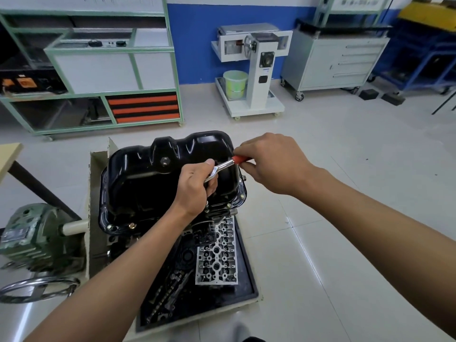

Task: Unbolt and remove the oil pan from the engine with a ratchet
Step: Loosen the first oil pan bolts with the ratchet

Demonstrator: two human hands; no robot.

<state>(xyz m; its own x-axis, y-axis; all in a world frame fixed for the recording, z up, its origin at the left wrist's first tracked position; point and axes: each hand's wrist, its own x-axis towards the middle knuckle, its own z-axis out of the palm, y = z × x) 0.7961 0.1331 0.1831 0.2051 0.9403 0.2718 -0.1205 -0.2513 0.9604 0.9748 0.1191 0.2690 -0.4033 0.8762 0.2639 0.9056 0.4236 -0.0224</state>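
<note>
Holding the chrome ratchet with the red grip (223,166) in both hands, I have my left hand (195,186) curled around its head end and my right hand (269,164) pinching the red handle with curled fingers, so both are grasping the same tool

The glossy black stamped-steel oil pan (148,183) sits upturned on the dark engine block (116,239), directly under and to the left of my left hand. A thin dark socket extension (206,206) drops from below that hand to the pan's near flange; the bolt it meets is too small to make out

The ratchet's long axis runs from my left hand up and to the right, across the pan's right-hand edge to my right hand, which hangs just outside the rim. I judge the swing belongs to the right hand, pivoting about the left. Brass-coloured flange bolts (132,225) show along the near edge, so unbolting looks unfinished
</note>
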